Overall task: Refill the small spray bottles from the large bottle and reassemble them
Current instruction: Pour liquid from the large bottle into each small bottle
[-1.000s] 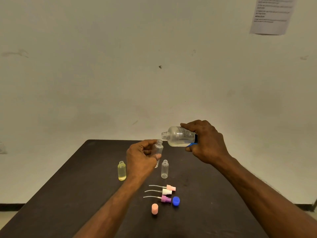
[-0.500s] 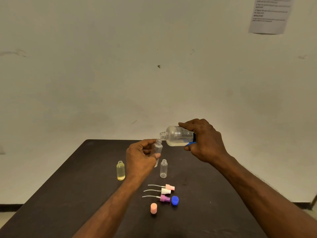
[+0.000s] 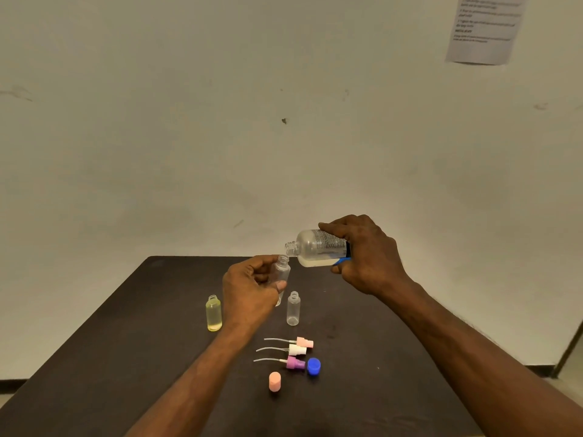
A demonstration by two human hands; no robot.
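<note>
My right hand [image 3: 369,257] grips the large clear bottle [image 3: 317,247], tipped on its side with its open mouth pointing left, just above a small clear bottle [image 3: 281,271]. My left hand [image 3: 249,288] holds that small bottle upright over the dark table [image 3: 110,342]. A second small clear bottle [image 3: 293,309] stands on the table below it. A small bottle of yellow liquid [image 3: 213,313] stands to the left. Three spray heads with dip tubes lie in a row: pink [image 3: 304,342], white [image 3: 297,350] and purple [image 3: 295,363].
A blue cap [image 3: 314,366] lies beside the purple spray head, and a peach cap [image 3: 274,381] stands nearer me. A plain wall rises behind the table, with a printed paper sheet [image 3: 484,28] at top right.
The large bottle's mouth has shifted slightly left, closer over the small bottle's neck. Both hands keep their holds.
</note>
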